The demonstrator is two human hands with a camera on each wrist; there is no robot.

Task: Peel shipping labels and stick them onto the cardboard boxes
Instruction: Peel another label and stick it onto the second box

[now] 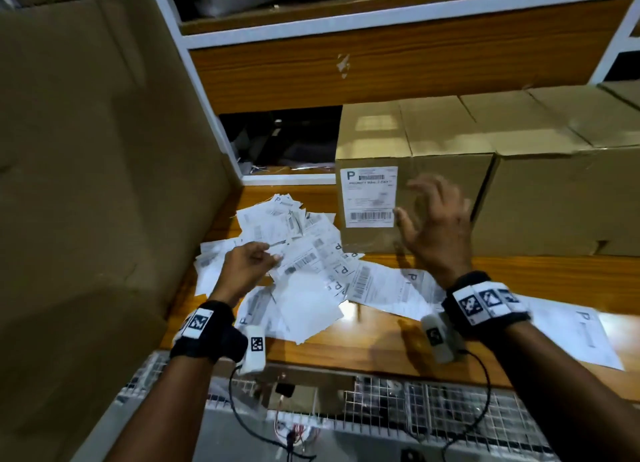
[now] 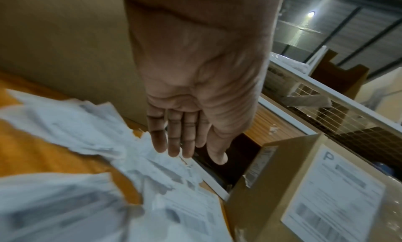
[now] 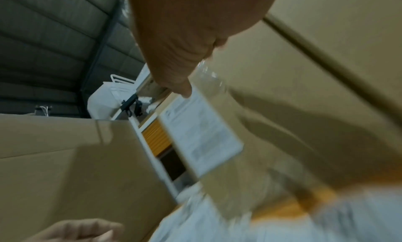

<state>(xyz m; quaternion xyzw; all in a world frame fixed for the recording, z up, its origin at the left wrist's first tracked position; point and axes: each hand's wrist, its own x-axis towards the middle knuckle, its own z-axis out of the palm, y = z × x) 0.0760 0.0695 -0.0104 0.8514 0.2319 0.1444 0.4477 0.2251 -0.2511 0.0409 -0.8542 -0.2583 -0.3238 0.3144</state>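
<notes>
A cardboard box point(image 1: 433, 139) stands on the wooden table point(image 1: 381, 344) with a white shipping label point(image 1: 370, 197) stuck flat on its front face. My right hand point(image 1: 420, 207) hovers just right of that label, fingers spread and blurred, holding nothing. In the right wrist view its thumb point(image 3: 178, 77) points at the label point(image 3: 202, 134). A loose pile of label sheets point(image 1: 301, 250) lies left of the box. My left hand point(image 1: 263, 259) is over the pile; in the left wrist view its fingers point(image 2: 174, 142) are straight above the sheets point(image 2: 87, 134), gripping none.
More cardboard boxes point(image 1: 561, 191) line up to the right. A tall cardboard wall point(image 1: 86, 184) closes off the left side. A single sheet point(image 1: 575, 333) lies at the table's right front. A wire-mesh rack point(image 1: 450, 413) and cables sit below the table's front edge.
</notes>
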